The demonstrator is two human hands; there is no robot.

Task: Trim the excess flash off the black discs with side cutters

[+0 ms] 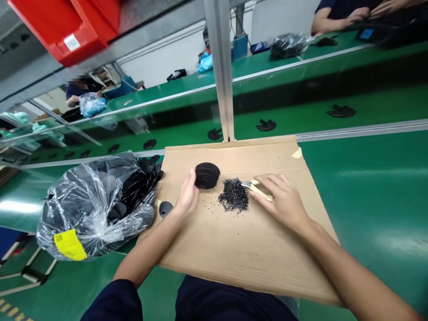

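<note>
Navy sleeve [115, 303], nippers [256, 190] pointing left, axis slanting

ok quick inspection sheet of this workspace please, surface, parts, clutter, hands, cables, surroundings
surface: cardboard sheet on a green bench
job's things: round black part; pale-handled pliers, handles spread
clutter: heap of black bits, strays around it; grey disc near the left forearm; plastic bag of dark pieces at left
hands: left hand holds the part's edge; right hand holds the pliers, tips at the heap
cables: nothing seen on the cardboard; beyond, too blurred to tell
surroundings: red bin overhead; upright metal post behind; co-workers' hands across the line
</note>
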